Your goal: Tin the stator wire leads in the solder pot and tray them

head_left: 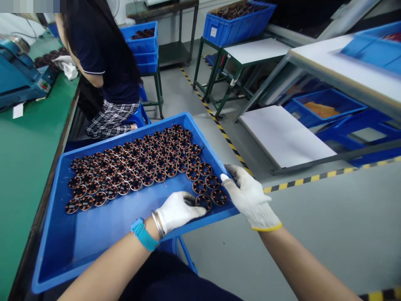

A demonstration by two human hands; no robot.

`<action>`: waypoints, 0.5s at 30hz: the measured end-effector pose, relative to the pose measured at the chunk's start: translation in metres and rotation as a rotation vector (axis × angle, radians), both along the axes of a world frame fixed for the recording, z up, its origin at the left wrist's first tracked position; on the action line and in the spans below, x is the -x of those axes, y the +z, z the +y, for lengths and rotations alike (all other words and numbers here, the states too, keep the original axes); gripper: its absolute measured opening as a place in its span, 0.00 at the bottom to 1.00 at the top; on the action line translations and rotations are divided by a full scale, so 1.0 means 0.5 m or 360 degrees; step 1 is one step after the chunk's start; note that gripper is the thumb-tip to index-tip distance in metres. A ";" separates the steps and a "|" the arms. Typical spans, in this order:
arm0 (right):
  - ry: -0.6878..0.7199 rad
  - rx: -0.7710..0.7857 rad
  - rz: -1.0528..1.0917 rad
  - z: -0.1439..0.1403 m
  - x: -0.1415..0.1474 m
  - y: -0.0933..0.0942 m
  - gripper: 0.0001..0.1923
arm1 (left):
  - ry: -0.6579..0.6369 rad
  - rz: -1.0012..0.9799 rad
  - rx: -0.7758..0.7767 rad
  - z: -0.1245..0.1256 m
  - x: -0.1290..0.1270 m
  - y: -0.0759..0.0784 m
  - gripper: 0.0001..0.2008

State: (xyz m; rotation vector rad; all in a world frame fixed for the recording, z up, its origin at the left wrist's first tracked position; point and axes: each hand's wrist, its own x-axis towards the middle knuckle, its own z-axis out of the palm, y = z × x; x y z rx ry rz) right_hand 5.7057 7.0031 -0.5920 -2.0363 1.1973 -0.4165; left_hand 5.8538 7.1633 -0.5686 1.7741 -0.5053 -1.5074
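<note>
A shallow blue plastic tray [103, 238] holds rows of round motor stators [135, 183], metal rings with copper-coloured windings inside. My left hand [180, 211], in a white glove, reaches into the tray near its front right corner. Its thumb and fingers close around a stator [203, 203] at the near end of the right-hand group. At the tray's right edge, my gloved right hand [247, 193] grips the rim, thumb on the inner side; some of its fingertips are hidden. A bracelet and a turquoise band circle my left wrist.
A green workbench [19, 167] with a blue machine [21, 75] runs along the left. A seated co-worker [109, 58] is beyond the tray. Blue bins [238, 27] stand on tables behind; a low white shelf [288, 136] is at right. Yellow-black tape [225, 136] marks the floor.
</note>
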 end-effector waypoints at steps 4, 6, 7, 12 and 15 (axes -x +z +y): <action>0.0010 -0.0010 -0.0005 -0.004 0.000 -0.004 0.27 | 0.0082 0.0222 0.0060 0.003 0.000 0.000 0.20; 0.0016 0.0012 -0.0001 -0.004 0.000 -0.004 0.28 | 0.0094 0.0218 0.0077 0.008 -0.002 -0.001 0.21; 0.0018 0.0031 -0.0009 -0.003 -0.001 -0.004 0.28 | 0.0092 0.0214 0.0098 0.009 -0.002 -0.002 0.22; 0.0007 0.0103 -0.0036 -0.003 -0.006 -0.003 0.26 | 0.0040 0.0374 0.0181 0.007 0.005 -0.005 0.23; -0.0004 0.0124 0.0039 -0.016 0.008 -0.005 0.26 | 0.0149 0.0197 0.0190 0.038 0.003 0.014 0.25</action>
